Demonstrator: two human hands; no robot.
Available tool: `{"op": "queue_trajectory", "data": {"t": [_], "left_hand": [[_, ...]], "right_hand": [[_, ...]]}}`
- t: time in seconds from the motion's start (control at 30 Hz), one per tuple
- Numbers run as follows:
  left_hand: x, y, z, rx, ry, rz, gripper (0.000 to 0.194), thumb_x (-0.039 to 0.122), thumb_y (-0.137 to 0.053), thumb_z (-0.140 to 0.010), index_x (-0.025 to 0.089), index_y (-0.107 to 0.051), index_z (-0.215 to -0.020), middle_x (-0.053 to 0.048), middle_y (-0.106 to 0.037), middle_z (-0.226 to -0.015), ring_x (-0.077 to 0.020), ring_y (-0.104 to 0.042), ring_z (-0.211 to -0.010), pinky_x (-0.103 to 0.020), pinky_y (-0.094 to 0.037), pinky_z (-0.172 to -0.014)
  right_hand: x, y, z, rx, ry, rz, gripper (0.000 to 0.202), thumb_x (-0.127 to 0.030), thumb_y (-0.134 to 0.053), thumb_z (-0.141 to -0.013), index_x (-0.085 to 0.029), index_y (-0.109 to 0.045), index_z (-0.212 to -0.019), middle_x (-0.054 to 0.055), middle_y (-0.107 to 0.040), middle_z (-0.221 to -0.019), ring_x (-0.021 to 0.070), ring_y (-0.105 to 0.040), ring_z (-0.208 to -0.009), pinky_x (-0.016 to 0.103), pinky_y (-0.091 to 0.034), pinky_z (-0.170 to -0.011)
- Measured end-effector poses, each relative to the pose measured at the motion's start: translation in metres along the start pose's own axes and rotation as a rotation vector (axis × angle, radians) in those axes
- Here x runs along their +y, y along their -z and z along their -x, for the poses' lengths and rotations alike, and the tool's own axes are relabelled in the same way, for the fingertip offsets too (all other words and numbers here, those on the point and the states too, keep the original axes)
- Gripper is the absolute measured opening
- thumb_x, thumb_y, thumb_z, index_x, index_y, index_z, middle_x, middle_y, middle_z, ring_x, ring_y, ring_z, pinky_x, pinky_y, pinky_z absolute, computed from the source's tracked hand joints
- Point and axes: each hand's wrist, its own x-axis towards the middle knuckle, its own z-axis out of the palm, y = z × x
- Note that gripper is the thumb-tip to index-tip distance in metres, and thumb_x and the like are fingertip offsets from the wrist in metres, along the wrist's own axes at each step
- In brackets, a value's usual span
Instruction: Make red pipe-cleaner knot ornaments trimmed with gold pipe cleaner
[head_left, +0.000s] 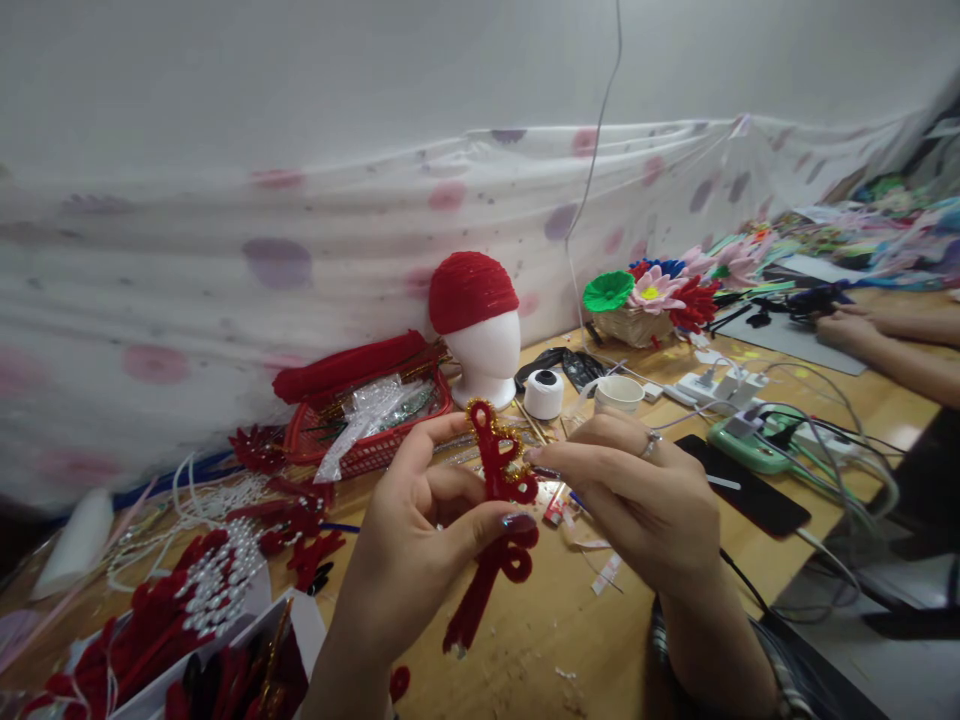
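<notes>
A looped red chenille-stem ornament is held up in front of me, pinched between the thumb and fingers of my left hand. Its lower part, with small curls and a straight red tail, hangs below my thumb. Gold tinsel trim runs along the upper loop and the right edge. My right hand, with a ring on one finger, is closed at that edge, its fingertips pinched at the tinsel. The exact grip of the right fingertips is partly hidden.
Behind stand a white foam head in a red cap, a red basket and a thread spool. A phone and power strip lie right. Pearl strands lie left. Another person's hands work far right.
</notes>
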Motion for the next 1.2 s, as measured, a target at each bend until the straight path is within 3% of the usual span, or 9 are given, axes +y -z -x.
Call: {"op": "queue_trajectory", "data": {"t": [0.2,1.03,1.2], "left_hand": [[0.0011,0.0012,-0.0007,-0.003,0.011,-0.021,0.062,0.023,-0.086,-0.067,0.016,-0.053,-0.119,-0.001,-0.076,-0.065,-0.0194,-0.073,-0.055,-0.025,-0.058,-0.051],[0.0036,-0.0038,0.0034,0.083,0.030,-0.032,0.059,0.020,-0.085,-0.067,0.018,-0.054,-0.117,0.003,-0.074,-0.064,-0.0145,-0.068,-0.051,-0.021,-0.056,-0.048],[0.0022,-0.0032,0.0030,0.075,0.029,-0.052,0.043,0.020,-0.083,-0.070,0.020,-0.058,-0.105,0.002,-0.075,-0.066,-0.0148,-0.068,-0.050,-0.023,-0.056,-0.050]], "right_hand": [[0.0002,-0.0007,-0.0004,0.018,0.025,0.033,0.032,0.002,-0.057,-0.089,-0.024,-0.069,-0.105,-0.001,-0.065,-0.083,0.0126,-0.057,-0.074,0.028,-0.046,-0.069],[-0.0018,0.0016,-0.0029,-0.034,0.068,0.062,0.026,-0.001,-0.053,-0.091,-0.019,-0.069,-0.103,0.001,-0.060,-0.074,0.0135,-0.053,-0.067,0.027,-0.042,-0.060],[-0.0052,0.0009,-0.0033,-0.035,0.008,0.024,0.020,-0.004,-0.058,-0.090,-0.017,-0.066,-0.104,0.002,-0.062,-0.077,0.0135,-0.055,-0.071,0.026,-0.044,-0.062]]}}
